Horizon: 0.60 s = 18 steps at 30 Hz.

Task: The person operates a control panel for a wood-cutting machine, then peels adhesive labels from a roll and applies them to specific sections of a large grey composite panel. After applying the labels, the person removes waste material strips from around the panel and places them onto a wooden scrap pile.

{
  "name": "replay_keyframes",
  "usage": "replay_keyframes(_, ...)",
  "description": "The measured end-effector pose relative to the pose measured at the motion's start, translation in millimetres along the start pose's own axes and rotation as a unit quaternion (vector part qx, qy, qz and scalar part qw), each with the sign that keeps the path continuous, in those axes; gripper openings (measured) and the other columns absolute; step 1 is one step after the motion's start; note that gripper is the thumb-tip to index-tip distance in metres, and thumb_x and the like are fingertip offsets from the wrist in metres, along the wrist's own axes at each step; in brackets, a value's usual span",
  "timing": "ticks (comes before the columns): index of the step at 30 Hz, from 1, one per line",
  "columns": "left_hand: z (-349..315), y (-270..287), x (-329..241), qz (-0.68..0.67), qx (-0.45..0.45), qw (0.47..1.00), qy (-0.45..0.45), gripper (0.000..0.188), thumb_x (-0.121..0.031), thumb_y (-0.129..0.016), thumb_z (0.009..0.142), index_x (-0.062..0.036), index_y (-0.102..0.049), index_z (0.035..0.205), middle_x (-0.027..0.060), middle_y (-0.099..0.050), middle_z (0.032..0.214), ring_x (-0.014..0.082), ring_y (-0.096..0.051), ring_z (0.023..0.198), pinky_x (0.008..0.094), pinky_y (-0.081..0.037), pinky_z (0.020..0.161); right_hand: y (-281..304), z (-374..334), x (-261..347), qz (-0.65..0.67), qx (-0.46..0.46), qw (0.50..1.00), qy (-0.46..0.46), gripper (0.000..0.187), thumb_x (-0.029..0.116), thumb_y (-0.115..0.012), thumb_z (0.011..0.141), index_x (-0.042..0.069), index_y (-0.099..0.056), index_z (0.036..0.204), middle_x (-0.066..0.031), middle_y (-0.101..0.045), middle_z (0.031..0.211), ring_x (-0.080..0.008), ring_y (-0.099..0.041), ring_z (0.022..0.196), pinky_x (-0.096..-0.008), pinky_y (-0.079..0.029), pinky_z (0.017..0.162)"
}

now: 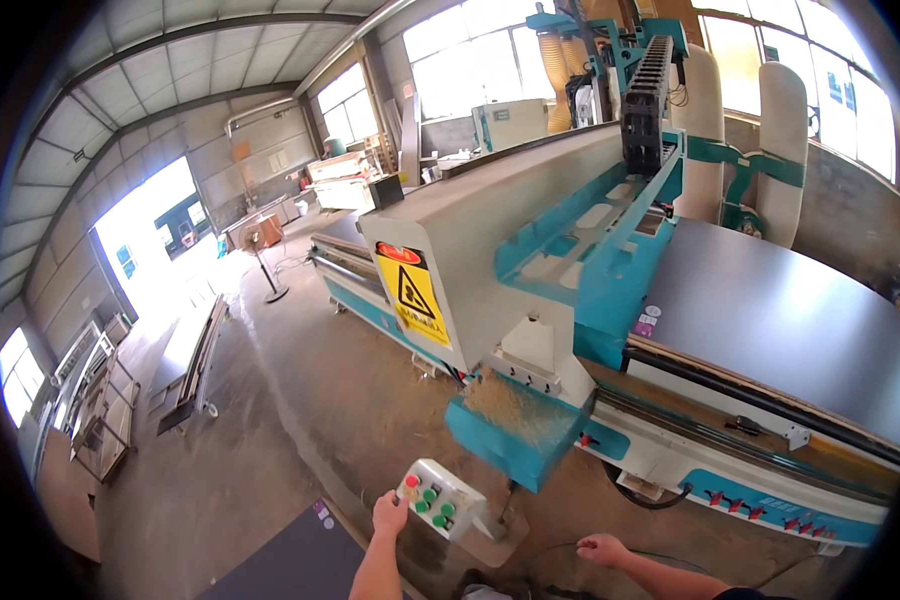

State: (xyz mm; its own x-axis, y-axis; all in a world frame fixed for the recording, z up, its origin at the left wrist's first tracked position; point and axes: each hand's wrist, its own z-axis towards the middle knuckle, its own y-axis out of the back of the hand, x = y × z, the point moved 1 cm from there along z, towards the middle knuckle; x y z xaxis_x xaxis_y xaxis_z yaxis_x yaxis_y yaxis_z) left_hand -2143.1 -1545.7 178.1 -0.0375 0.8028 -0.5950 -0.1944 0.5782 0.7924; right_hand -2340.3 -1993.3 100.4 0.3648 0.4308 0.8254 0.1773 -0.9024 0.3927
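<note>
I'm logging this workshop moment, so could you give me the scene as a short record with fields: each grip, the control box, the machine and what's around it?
Left grip: at the control box's left edge, near the red button; pressing unclear
Right grip: apart from the box, fingers curled
Control box: white, one red button, several green buttons
Machine: white and teal, yellow sign on its end
On machine: dark board; sawdust on a teal ledge
Lower left: dark panel
</note>
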Motion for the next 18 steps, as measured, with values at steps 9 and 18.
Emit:
replay_keyframes(9,108.1,-43.3,40.1,-0.018,0.299,0.909,-0.291,0.035,-0.032,-0.061,0.079,-0.0036,-0.058,0.098,0.0188,-0.058,0.104,0.0346,-0.051,0.104,0.0403,-0.042,0.09,-147.2,106.5,147.1,0.018,-0.034,0.997,0.073,0.077,0.032,-0.072,0.07,0.0,-0.038,0.131,-0.0188,-0.051,0.121,-0.0271,-0.051,0.112,-0.0333,-0.041,0.094)
replay_keyframes(18,139.2,-46.7,33.8,-0.143,0.45,0.848,-0.241,0.042,-0.033,-0.055,0.085,-0.004,-0.054,0.115,0.0239,-0.049,0.116,0.0379,-0.047,0.109,0.0396,-0.038,0.095,-186.2,91.6,213.6,0.001,-0.172,0.982,0.072,0.08,0.025,-0.068,0.067,0.002,-0.031,0.134,-0.0201,-0.043,0.13,-0.0302,-0.039,0.124,-0.0378,-0.031,0.104)
